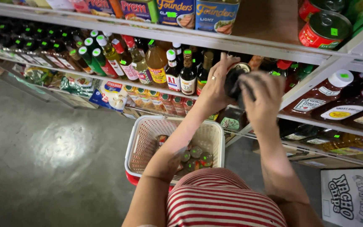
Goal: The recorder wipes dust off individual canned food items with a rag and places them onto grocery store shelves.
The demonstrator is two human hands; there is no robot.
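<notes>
Rows of glass sauce bottles (106, 54) with coloured caps fill the metal shelf (248, 48) at the left. Below them a cream plastic basket (148, 134) with lattice walls holds small round-lidded jars (196, 156). Right of the bottles, the left hand (216, 86), a ring on one finger, wraps around a dark glossy bottle (234, 80) at the shelf edge. Beside it, the right hand (264, 94) clasps the same bottle from the front. Squat plastic squeeze bottles (337, 101) lie farther right.
</notes>
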